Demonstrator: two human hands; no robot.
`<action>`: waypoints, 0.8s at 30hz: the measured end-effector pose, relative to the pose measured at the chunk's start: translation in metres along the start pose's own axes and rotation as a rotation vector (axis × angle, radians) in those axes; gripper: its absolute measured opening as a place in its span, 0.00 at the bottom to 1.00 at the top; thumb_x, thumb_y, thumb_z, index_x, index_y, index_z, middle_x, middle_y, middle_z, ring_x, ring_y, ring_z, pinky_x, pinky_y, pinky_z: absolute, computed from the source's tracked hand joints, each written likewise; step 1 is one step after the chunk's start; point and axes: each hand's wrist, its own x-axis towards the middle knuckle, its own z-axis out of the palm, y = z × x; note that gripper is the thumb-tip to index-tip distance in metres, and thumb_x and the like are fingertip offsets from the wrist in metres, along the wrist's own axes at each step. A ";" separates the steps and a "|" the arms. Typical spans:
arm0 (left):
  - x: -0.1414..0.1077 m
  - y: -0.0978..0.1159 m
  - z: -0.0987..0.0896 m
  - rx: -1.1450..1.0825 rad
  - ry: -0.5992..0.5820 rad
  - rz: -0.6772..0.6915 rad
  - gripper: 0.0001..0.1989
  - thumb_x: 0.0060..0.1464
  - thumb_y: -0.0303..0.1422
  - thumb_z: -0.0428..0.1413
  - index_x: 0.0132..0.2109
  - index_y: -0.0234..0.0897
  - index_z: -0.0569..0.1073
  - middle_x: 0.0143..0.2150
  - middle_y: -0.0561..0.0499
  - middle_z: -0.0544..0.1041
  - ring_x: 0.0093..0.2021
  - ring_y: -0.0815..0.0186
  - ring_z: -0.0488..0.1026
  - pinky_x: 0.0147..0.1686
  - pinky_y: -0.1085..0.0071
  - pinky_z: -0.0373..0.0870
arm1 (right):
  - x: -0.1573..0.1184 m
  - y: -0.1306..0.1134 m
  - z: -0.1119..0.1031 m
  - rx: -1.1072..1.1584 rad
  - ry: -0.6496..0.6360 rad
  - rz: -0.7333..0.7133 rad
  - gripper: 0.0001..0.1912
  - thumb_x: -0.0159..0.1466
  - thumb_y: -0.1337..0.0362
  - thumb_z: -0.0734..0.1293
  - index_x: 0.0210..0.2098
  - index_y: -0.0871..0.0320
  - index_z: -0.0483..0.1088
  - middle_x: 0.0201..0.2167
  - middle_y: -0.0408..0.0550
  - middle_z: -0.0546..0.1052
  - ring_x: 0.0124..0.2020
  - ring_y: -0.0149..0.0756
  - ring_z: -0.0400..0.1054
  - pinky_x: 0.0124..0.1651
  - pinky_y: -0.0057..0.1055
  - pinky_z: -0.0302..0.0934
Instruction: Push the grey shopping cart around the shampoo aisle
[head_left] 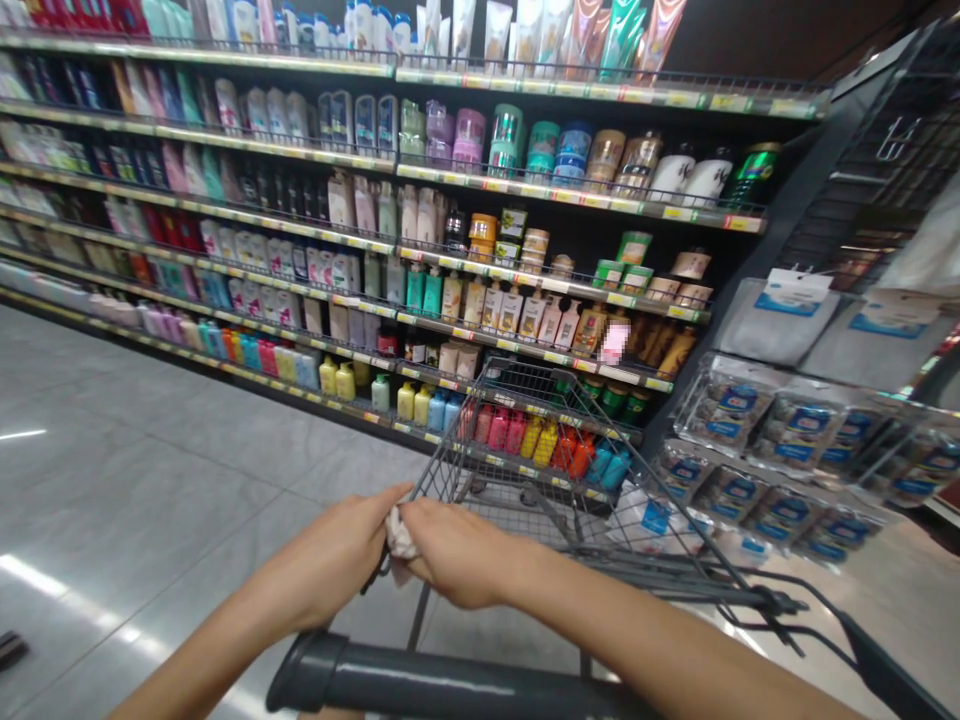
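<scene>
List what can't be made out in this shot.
All in the head view:
- Crumpled white item: full shape and material, mostly covered by the right grip.
- Left grip: most fingers, hidden behind the hand itself.
- Cart handle: right end, behind the right forearm and bottom edge.
- Pink shelf item: pixelated.
- Price tags: too small and blurred.
- Dark object: cut off by left edge.

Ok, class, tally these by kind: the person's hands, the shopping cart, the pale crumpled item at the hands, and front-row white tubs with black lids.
Left hand and right hand: 2
Shopping cart: 1
Pale crumpled item: 1
White tubs: 2
Total: 6
</scene>
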 end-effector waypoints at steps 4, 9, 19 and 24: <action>0.006 0.005 -0.004 0.058 -0.075 -0.007 0.27 0.51 0.26 0.41 0.57 0.34 0.68 0.53 0.45 0.75 0.54 0.63 0.72 0.53 0.69 0.65 | -0.005 0.002 -0.001 -0.136 0.008 -0.065 0.12 0.63 0.68 0.59 0.46 0.63 0.65 0.44 0.55 0.77 0.41 0.40 0.73 0.41 0.33 0.66; 0.007 0.008 -0.006 0.158 -0.079 -0.058 0.30 0.48 0.24 0.40 0.59 0.33 0.66 0.46 0.46 0.79 0.47 0.64 0.75 0.48 0.72 0.68 | -0.028 0.005 0.002 -0.284 0.065 -0.062 0.12 0.63 0.71 0.58 0.45 0.64 0.66 0.38 0.55 0.78 0.37 0.42 0.74 0.46 0.42 0.65; 0.005 0.009 -0.008 0.084 -0.130 -0.037 0.30 0.50 0.25 0.38 0.57 0.36 0.69 0.40 0.52 0.81 0.37 0.67 0.77 0.41 0.75 0.71 | -0.057 0.012 0.011 -0.448 0.187 -0.044 0.13 0.65 0.70 0.57 0.47 0.66 0.66 0.38 0.55 0.78 0.39 0.41 0.72 0.60 0.57 0.51; 0.006 0.006 -0.009 0.059 -0.131 -0.035 0.30 0.49 0.27 0.38 0.57 0.38 0.70 0.39 0.53 0.81 0.36 0.67 0.77 0.38 0.76 0.72 | -0.080 0.021 0.008 -0.531 0.127 0.079 0.15 0.64 0.72 0.57 0.48 0.70 0.67 0.34 0.57 0.78 0.33 0.41 0.73 0.60 0.58 0.51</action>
